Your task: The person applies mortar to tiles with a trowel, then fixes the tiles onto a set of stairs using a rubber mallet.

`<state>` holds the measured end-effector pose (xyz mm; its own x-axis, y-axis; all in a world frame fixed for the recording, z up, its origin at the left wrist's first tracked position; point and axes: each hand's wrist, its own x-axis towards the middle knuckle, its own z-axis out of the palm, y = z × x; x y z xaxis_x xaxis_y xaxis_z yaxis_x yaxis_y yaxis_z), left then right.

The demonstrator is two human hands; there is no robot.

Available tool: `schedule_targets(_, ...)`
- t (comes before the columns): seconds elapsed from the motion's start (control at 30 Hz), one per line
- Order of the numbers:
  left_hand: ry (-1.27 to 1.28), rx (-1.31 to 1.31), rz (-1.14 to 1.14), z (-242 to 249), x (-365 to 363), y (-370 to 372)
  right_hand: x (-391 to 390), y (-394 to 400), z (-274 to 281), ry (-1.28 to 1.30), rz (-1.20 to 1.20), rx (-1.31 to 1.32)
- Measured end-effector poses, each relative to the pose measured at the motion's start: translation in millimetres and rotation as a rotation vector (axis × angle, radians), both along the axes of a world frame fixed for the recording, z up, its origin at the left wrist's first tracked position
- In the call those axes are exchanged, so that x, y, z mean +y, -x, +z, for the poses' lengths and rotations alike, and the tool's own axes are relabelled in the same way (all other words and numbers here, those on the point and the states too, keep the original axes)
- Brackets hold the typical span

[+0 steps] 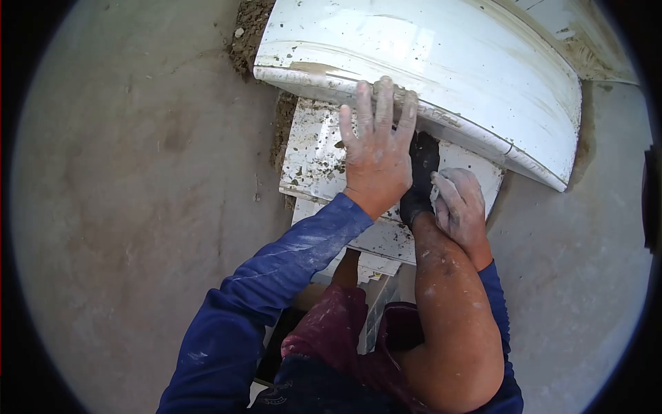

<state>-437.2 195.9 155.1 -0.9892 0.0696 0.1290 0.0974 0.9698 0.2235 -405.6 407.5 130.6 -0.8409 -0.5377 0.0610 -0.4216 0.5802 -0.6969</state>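
My left hand (378, 155) lies with its fingers spread. Their tips reach over the front edge of a white, curved stair tread (414, 52) streaked with dirt. Beside my dark shoe (423, 165), my right hand (460, 207) is closed, its fingers curled inward. A small whitish bit shows at its fingertips, but I cannot make out what it is. Both hands are coated in pale dust. The shoe rests on a lower white step (314, 148) sprinkled with crumbs of dirt or mortar.
More white steps (386, 238) descend toward me beneath my legs. Rough brown mortar (252, 34) lines the stairs' left side. Smooth grey surfaces (152, 172) extend on both sides. A dirty white panel (586, 34) stands at the upper right.
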Motion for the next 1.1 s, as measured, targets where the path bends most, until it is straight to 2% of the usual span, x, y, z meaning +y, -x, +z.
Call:
schedule_targets(0.1, -0.053, 0.028, 0.343, -6.3, -59.8, -29.0, -24.7, 21.0, -25.7, -0.094, 0.055, -0.306)
schedule_targets(0.17, -0.286, -0.119, 0.407, -42.3, -88.7, -67.3, -56.4, 35.0, -43.1, -0.225, 0.132, -0.164)
schedule_targets(0.2, -0.426, -0.295, 0.509, -68.7, -93.7, -90.6, -69.9, 39.1, -53.2, -0.287, 0.173, -0.089)
schedule_targets(0.23, -0.57, -0.463, 0.604, -84.3, -96.2, -105.5, -79.0, 41.7, -70.1, -0.297, 0.196, -0.131)
schedule_targets(0.27, -0.829, -0.558, 0.652, -79.3, -90.4, -112.1, -87.0, 41.4, -90.8, -0.307, 0.221, -0.173)
schedule_targets(0.3, -1.097, -0.653, 0.692, -76.5, -83.1, -116.4, -96.8, 43.7, -92.1, -0.323, 0.247, -0.221)
schedule_targets(0.4, -1.455, -0.813, 0.894, -82.9, -67.1, -119.6, -101.3, 50.3, -80.4, -0.171, 0.425, -0.526)
schedule_targets(0.43, -1.605, -0.778, 0.871, -77.2, -59.4, -115.8, -103.2, 47.2, -64.4, -0.02, 0.415, -0.597)
schedule_targets(0.5, -1.902, -0.697, 0.808, -58.3, -46.0, -110.2, -106.8, 43.8, -21.6, 0.075, 0.391, -0.405)
schedule_targets(0.57, -1.997, -0.66, 0.624, -25.1, -41.8, -101.0, -105.5, 48.1, 18.8, 0.178, 0.368, -0.282)
schedule_targets(0.63, -1.933, -0.477, 0.41, 14.0, -29.0, -95.2, -103.6, 53.3, 52.7, 0.288, 0.342, -0.231)
schedule_targets(0.67, -1.889, -0.383, 0.302, 30.2, -26.1, -89.6, -99.2, 60.4, 73.2, 0.33, 0.313, -0.123)
schedule_targets(0.7, -1.756, -0.372, 0.203, 45.1, -31.9, -83.1, -90.4, 66.4, 89.6, 0.375, 0.284, -0.018)
schedule_targets(0.77, -1.483, -0.352, 0.014, 63.7, -52.8, -72.7, -61.3, 66.7, 105.2, 0.375, -0.046, -0.001)
schedule_targets(0.83, -1.158, -0.182, 0.332, 50.9, -70.6, -53.4, -50.4, 82.1, 108.1, 0.27, -0.351, 0.028)
schedule_targets(0.87, -1.185, -0.017, 0.506, 31.1, -79.3, -39.2, -44.1, 90.5, 101.2, 0.173, -0.39, 0.079)
schedule_targets(0.9, -1.306, -0.002, 0.703, 19.7, -92.5, -23.3, -41.2, 95.4, 93.9, 0.084, -0.39, 0.057)
schedule_targets(0.93, -1.442, -0.04, 0.777, 19.0, -99.6, -8.6, -42.8, 99.0, 88.8, -0.007, -0.39, 0.037)
schedule_targets(0.97, -1.579, -0.083, 0.85, 20.2, -103.7, 4.1, -48.2, 98.1, 82.9, 0.027, -0.426, -0.084)
schedule_targets(1.0, -1.719, -0.132, 0.923, 19.3, -106.3, 13.2, -53.5, 97.4, 73.8, -0.005, -0.412, 0.008)
schedule_targets(1.1, -1.791, -0.094, 0.931, 5.4, -108.1, 28.3, -82.0, 102.8, 70.8, 0.015, -0.374, -0.023)
